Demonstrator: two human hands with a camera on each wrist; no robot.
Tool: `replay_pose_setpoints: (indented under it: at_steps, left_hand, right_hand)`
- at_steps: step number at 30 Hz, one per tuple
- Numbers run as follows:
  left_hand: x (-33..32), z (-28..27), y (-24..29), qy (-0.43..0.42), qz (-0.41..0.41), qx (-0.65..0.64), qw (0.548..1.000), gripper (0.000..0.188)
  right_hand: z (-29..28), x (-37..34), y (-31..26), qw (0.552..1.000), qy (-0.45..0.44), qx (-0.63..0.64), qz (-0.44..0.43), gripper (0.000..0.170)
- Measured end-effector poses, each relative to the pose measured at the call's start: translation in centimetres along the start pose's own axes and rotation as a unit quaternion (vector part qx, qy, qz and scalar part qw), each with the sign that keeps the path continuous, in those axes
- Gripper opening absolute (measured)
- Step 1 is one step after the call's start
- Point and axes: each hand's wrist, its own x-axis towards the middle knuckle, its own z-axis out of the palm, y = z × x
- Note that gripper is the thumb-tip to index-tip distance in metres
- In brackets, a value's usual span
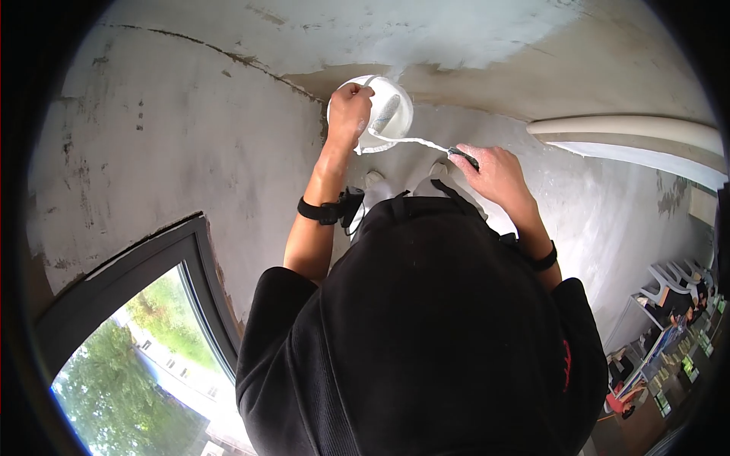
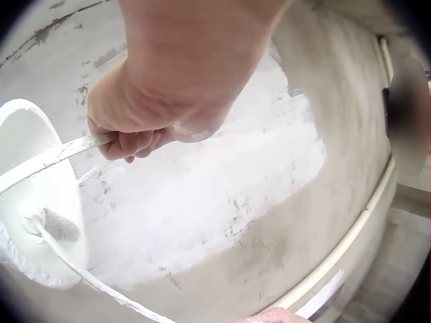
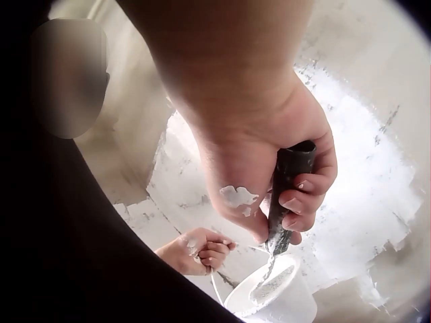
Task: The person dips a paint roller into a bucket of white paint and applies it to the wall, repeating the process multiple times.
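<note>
My left hand (image 1: 350, 118) grips the handle (image 2: 50, 159) of a white bucket (image 1: 407, 114), which hangs tilted in front of me. Fingers of my right hand (image 1: 498, 176) wrap the black grip of a paint roller (image 3: 286, 195), thumb along its side. From that grip a white-coated wire frame (image 1: 414, 140) runs left over the bucket's rim. The roller's sleeve (image 2: 60, 227) lies inside the bucket against its white inner wall. Dried-looking white smears mark both hands in the right wrist view.
A wall (image 2: 195, 195) with a bright white coated patch stands ahead. A dark-framed window (image 1: 201, 281) is at the left. A thick pale pipe-like ledge (image 1: 608, 125) curves along the right. Grey chairs (image 1: 665, 281) and people appear at the far lower right.
</note>
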Motion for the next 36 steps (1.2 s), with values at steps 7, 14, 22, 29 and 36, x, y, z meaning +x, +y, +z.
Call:
replay_pose_setpoints:
  at_steps: [7, 14, 22, 29, 36]
  left_hand:
    - [1.9, 0.5, 0.6, 0.013, 0.008, -0.002, 1.0, 0.026]
    - [3.4, 1.2, -0.9, -0.022, -0.029, -0.041, 0.998, 0.025]
    - [2.6, 1.8, 1.3, -0.051, -0.048, -0.076, 0.995, 0.016]
    - [3.1, 1.6, 1.7, -0.041, -0.037, -0.068, 0.996, 0.02]
    - [3.5, 1.5, 2.3, -0.029, -0.027, -0.061, 0.997, 0.02]
  right_hand:
    - [0.2, -1.1, 1.6, 0.988, 0.023, 0.145, 0.057, 0.035]
    - [1.0, -1.0, 5.3, 0.89, -0.075, 0.409, 0.189, 0.04]
    - [3.2, -0.9, 7.0, 0.71, -0.135, 0.668, 0.177, 0.044]
    - [3.6, -0.2, 7.1, 0.663, -0.171, 0.708, 0.17, 0.044]
    - [3.2, 0.1, 6.7, 0.677, -0.152, 0.7, 0.168, 0.046]
